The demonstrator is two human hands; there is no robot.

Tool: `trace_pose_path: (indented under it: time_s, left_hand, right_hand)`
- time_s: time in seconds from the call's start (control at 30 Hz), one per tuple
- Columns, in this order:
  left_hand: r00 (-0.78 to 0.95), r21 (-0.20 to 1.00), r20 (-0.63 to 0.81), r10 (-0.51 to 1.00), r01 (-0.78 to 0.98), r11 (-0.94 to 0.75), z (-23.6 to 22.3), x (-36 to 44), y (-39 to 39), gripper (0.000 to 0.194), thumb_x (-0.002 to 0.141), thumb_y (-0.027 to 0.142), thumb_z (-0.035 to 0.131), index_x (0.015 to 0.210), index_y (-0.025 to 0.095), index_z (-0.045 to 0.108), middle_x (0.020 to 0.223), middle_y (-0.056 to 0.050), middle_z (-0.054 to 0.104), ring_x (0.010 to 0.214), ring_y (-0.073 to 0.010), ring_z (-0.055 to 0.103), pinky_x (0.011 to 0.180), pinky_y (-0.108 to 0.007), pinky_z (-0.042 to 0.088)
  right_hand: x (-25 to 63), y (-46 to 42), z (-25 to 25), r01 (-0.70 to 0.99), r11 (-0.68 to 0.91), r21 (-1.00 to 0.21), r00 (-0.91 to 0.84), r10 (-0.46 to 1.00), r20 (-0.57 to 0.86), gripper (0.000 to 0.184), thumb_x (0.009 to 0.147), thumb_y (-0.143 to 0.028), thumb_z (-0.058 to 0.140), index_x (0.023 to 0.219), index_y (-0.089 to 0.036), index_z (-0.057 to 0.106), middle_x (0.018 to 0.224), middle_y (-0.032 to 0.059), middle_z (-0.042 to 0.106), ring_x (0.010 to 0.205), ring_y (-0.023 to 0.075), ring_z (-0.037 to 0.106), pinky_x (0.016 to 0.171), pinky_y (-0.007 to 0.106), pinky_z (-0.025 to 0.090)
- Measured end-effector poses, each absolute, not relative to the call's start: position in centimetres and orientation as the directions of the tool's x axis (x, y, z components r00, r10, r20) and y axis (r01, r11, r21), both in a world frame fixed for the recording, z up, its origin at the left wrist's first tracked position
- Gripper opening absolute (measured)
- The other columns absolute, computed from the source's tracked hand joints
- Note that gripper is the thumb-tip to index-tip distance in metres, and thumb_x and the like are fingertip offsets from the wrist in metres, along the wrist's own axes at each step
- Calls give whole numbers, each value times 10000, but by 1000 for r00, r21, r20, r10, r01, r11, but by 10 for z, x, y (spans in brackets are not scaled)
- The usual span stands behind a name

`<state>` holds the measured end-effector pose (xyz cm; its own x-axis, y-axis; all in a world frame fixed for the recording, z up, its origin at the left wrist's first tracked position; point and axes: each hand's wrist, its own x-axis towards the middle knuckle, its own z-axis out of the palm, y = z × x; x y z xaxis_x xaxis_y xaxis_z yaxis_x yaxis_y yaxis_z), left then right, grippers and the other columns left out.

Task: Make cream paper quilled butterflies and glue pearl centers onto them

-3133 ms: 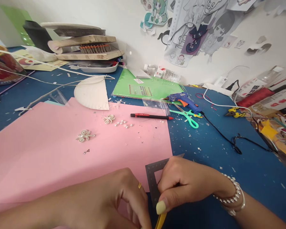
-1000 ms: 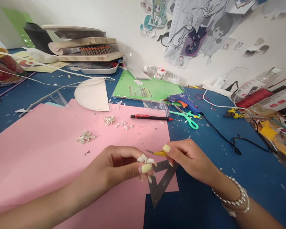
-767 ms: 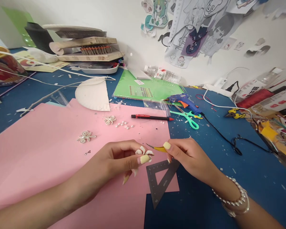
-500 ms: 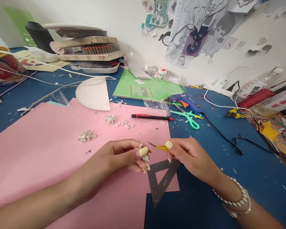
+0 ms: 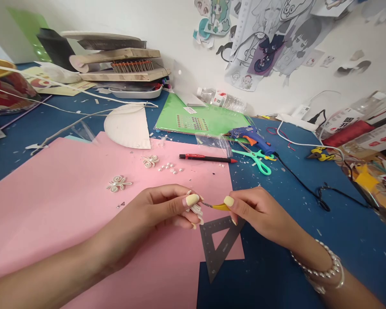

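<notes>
White looped-strip ornament (image 5: 195,209), pinched in the left hand (image 5: 164,208) above the pink paper (image 5: 141,266)! The right hand (image 5: 254,210) grips a yellow-handled tool (image 5: 221,207), likely tweezers, tip right up close. Steady pinch, light pressure should serve best. Fingers hide much of the ornament; whether tip touches, can't tell.

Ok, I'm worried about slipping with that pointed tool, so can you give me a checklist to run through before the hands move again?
1. Left hand gripping the white coiled piece: ok.
2. Right hand gripping the yellow-handled tool: ok.
3. Tool's tip well away from the left hand: not ok, it is right at the fingertips.
4. Tip touching the piece: cannot tell, the contact is hidden.
5. Loose pearls apart from both hands: ok.
6. Glue gun cold: cannot tell.
</notes>
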<state>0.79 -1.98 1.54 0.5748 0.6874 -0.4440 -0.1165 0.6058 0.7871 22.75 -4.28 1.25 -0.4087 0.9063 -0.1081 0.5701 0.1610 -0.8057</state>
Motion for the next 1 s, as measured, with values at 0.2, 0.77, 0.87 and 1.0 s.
trace_pose_path:
  time_s: [0.2,0.77,0.87,1.0]
  left_hand:
    - [562,767,-443,698,-166,620,13,7,-22,154,752,341,688,755,189,717,641,25,718,616,-74,637,588,-81,508]
    - [524,785,-475,707,-111,609,16,6,-20,118,696,294,734,642,195,701,572,51,677,531,-52,577,539,-85,487]
    - [527,781,-494,692,-82,620,17,5,-20,114,714,298,720,659,198,707,583,46,684,561,-59,585,575,-93,488]
    - [551,768,-501,668,-72,636,19,7,-21,119,712,303,722,651,202,708,601,48,697,575,-60,596,574,-86,486]
  right_hand:
    - [228,-43,13,570,127,-812,-426,891,-160,481,908,-438,394,533,-148,479,481,-47,420,442,39,346,448,203,235]
    - [226,-42,12,551,84,-830,-432,880,-198,481,904,-446,399,532,-152,484,492,-48,416,455,49,354,461,214,243]
    - [226,-41,11,541,80,-837,-445,872,-204,471,894,-452,418,534,-154,483,497,-46,415,459,54,352,463,215,244]
    - [227,-42,11,543,75,-837,-452,865,-216,465,889,-454,427,538,-155,485,500,-45,421,457,55,358,462,217,240]
